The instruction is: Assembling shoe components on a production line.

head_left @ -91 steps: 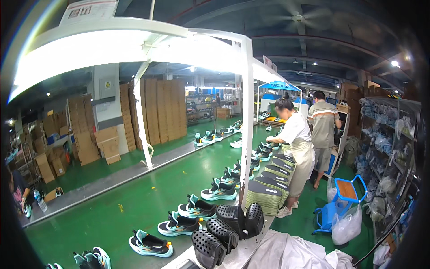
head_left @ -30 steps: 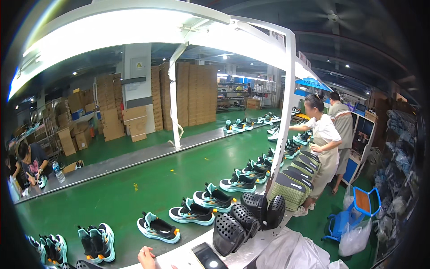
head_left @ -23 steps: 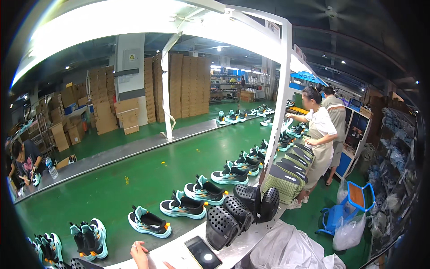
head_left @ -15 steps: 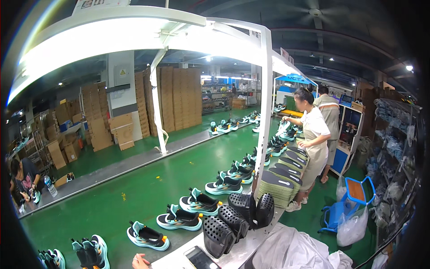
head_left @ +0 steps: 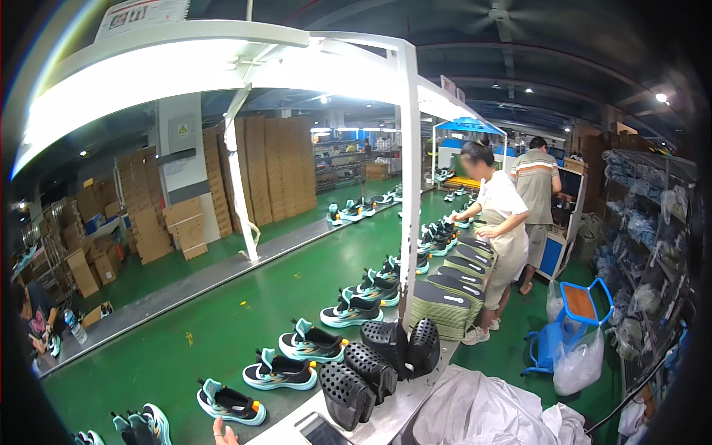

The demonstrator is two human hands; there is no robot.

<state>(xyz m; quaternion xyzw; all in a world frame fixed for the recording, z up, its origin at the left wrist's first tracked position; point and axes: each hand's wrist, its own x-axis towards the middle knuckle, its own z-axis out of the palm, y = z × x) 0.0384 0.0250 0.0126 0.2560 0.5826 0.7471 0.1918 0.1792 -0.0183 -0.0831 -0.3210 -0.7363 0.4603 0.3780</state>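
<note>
Only the tips of my right hand (head_left: 225,433) show at the lower edge; it seems to be the right one. A finger or thumb stands up apart from the others, and nothing shows between them. Just beyond it, not touching, a black and mint sneaker (head_left: 228,404) with an orange heel tab rests on the green belt. To the hand's right lies a dark-screened tablet or phone (head_left: 320,430) with a pale edge, cut off by the frame. My left hand is out of view.
Sneakers line the green conveyor belt (head_left: 178,352). Black perforated clogs (head_left: 347,398) stand on the metal ledge beside a white post (head_left: 409,185). Beyond are stacked insoles (head_left: 439,310) and two people. Grey cloth (head_left: 489,408) and a blue step stool (head_left: 555,345) lie to the right.
The view has swung right, shifting the scene leftward. My hand's fingers have changed from lying sideways to pointing up. The person by the insoles has lowered a sneaker toward the row.
</note>
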